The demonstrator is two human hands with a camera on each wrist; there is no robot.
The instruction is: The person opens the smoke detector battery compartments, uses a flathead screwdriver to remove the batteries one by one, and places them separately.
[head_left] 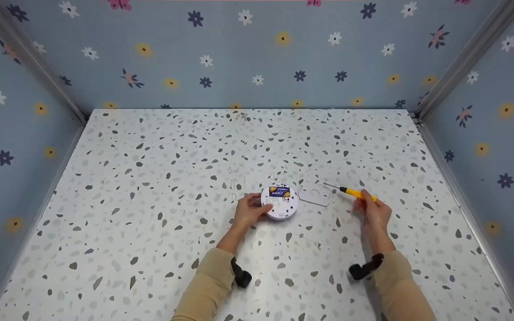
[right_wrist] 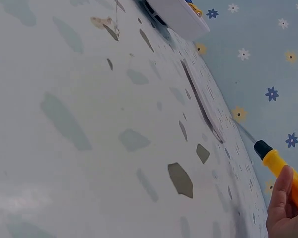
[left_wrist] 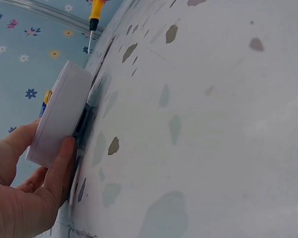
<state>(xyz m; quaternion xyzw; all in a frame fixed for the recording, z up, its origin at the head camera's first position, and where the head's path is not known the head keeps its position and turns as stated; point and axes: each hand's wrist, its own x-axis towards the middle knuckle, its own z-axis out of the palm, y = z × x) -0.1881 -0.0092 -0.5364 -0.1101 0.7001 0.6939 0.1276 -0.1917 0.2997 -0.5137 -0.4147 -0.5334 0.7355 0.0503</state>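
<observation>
Left hand (head_left: 248, 212) grips white disc (head_left: 279, 203) by its left edge; right hand (head_left: 376, 214) grips yellow screwdriver (head_left: 352, 192)

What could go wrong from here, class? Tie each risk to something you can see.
The screwdriver in the right hand points leftward, so a slip might jab the left hand. That hand grips the round white device from one side only, so it could twist. The flat white plate lies between device and screwdriver and might get knocked.
</observation>
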